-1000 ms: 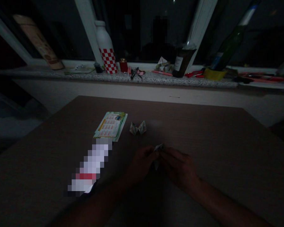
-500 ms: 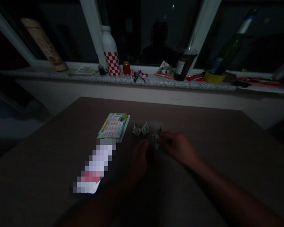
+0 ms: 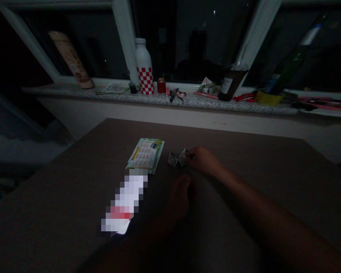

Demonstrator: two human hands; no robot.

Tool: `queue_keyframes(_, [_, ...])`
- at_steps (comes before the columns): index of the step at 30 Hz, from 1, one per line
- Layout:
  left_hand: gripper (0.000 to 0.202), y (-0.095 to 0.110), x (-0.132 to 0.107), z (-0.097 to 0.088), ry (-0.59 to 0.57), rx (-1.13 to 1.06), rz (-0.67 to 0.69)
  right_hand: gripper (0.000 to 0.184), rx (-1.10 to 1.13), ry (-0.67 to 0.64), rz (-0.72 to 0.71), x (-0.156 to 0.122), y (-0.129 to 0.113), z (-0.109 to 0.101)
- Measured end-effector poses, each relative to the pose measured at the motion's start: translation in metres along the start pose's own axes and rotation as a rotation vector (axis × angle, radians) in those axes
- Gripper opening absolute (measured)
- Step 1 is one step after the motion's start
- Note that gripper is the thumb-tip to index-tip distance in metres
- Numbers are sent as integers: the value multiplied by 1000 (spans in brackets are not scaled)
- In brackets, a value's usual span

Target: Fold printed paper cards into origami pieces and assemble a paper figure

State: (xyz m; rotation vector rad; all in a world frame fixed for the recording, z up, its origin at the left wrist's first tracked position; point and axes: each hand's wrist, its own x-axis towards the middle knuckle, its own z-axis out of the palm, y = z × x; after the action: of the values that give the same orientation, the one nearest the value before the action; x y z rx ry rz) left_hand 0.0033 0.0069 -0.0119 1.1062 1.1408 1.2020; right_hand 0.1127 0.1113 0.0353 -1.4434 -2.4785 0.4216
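Two small folded paper pieces (image 3: 173, 159) with printed patterns stand side by side on the brown table, close together or joined; I cannot tell which. My right hand (image 3: 205, 160) pinches at the right-hand folded paper, thumb and fingertips closed at its edge. Nearer to me, my left hand (image 3: 179, 193) rests low over the table, fingers curled together with the thumb on top. Shadow hides what, if anything, is in it. Left of the papers lies a stack of printed cards (image 3: 144, 153), with a lit phone (image 3: 125, 203) just below it, its screen blurred out.
Behind the table (image 3: 244, 159), a granite windowsill (image 3: 159, 99) carries a checkered white bottle (image 3: 144, 68), a small red jar (image 3: 161, 85), a dark cup (image 3: 229, 83), a green bottle (image 3: 290, 57) and a tan tumbler (image 3: 71, 58). The room is dim.
The camera view has shifted. My right hand has moved forward to the standing papers; the separate folded paper it held nearer me no longer shows distinctly. My left hand stays about where it was.
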Motion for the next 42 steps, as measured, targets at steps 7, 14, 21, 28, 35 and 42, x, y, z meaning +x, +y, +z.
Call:
queue_keyframes(7, [39,1,0,2,-10,13,23,27,-102,-87,64,5,-6,3])
queue_keyframes(14, [40,0,1,1,-18,1,13,24,-219,-139,131,13,-12,7])
queue_keyframes(21, [39,-7,2,1,-19,-11,11,27,-296,-140,152,16,-22,7])
queue_keyframes(28, [39,-4,0,-1,-45,64,36,27,-326,-110,150,16,-27,9])
queue_keyframes(35, [35,-1,-5,-2,-76,167,55,33,-315,-13,155,-5,-24,0])
queue_keyframes(42, [21,31,0,-13,-82,469,251,27,-239,6,124,-47,-13,5])
